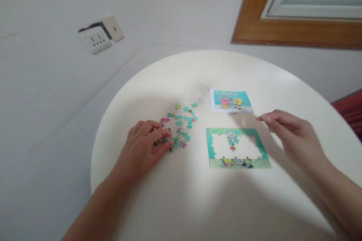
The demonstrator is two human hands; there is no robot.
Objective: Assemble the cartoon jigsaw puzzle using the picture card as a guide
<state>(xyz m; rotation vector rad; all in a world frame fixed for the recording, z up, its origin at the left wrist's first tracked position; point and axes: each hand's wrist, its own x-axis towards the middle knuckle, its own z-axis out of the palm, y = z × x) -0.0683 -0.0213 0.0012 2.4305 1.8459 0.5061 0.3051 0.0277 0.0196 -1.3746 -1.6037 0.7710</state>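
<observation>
My left hand (147,139) rests over the left side of a loose heap of jigsaw puzzle pieces (180,123), its thumb and fingers apart, touching or nearly touching a few of them. Teal, pink and yellow show on the pieces. To the right lies a partly assembled jigsaw puzzle (210,147); its border is joined, and a figure hangs down from the top edge into the bare middle. Above the puzzle's right side, my right hand (291,131) is raised with thumb and index finger pinched. Whatever the pinch holds, if anything, is too small to make out.
A printed reference picture (231,100) with cartoon figures lies behind the puzzle. Everything sits on a round white table (169,196), whose far edge is near the wall. A wall socket (97,40) is at upper left, and a wood-framed window (283,30) at upper right.
</observation>
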